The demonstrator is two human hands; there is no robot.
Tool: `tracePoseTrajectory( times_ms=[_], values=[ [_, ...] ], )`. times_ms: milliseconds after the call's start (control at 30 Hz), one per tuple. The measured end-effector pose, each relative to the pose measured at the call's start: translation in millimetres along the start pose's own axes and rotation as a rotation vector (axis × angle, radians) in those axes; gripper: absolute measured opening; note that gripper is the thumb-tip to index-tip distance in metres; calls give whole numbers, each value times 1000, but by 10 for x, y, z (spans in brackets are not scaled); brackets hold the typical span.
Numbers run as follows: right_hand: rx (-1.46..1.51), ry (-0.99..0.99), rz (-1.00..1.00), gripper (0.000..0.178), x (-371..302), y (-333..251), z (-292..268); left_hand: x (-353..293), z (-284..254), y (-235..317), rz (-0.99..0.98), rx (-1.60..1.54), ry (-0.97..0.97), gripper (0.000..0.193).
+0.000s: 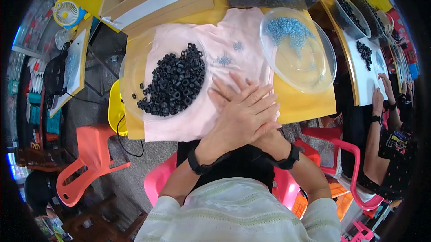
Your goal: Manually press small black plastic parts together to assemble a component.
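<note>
Crossed over each other, the left hand [238, 120] on top of the right hand [223, 91], the fingers lie straight and loose, grasping nothing visible — left ones pointing far right, right ones far left. Beneath them spreads the pink cloth [188, 129], its long axis unclear. Left of the fingers, black pieces [175, 84] form a pile slanting from near left to far right in a clear tray [133, 69] — beyond them, to the right, pale blue beads [287, 31] sit in another.

Shows grey floor [134, 183] and an orange chair [92, 145] at lower left, a pink chair [358, 170] lower right, a side table [83, 64] upper left.
</note>
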State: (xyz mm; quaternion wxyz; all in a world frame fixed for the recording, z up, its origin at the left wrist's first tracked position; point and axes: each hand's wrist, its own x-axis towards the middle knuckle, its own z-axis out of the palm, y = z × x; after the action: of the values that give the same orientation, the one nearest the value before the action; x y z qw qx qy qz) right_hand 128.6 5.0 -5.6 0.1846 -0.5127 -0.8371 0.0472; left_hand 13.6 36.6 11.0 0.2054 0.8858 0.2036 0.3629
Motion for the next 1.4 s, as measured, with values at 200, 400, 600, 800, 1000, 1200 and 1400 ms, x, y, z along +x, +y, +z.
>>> tracePoseTrajectory(
  times_ms=[200,400,600,800,1000,1200,1400],
  values=[
    [91,-43,35,52,5,13,-18,-103,-5,-7,-56,42,50,35],
    [27,-120,12,54,72,62,-58,-241,-182,39,-268,101,362,29],
    [88,-3,131,57,51,12,-70,-485,-111,251,-521,-57,465,29],
    [93,32,41,57,43,94,22,-86,-74,156,-97,30,105,35],
    [80,25,17,57,111,73,50,-94,153,-9,-37,38,-54,40],
    [78,4,31,57,78,-13,22,-128,141,-30,-39,66,-88,43],
    [86,-18,43,58,81,-40,36,-130,136,-44,-70,71,-111,42]
  ],
)
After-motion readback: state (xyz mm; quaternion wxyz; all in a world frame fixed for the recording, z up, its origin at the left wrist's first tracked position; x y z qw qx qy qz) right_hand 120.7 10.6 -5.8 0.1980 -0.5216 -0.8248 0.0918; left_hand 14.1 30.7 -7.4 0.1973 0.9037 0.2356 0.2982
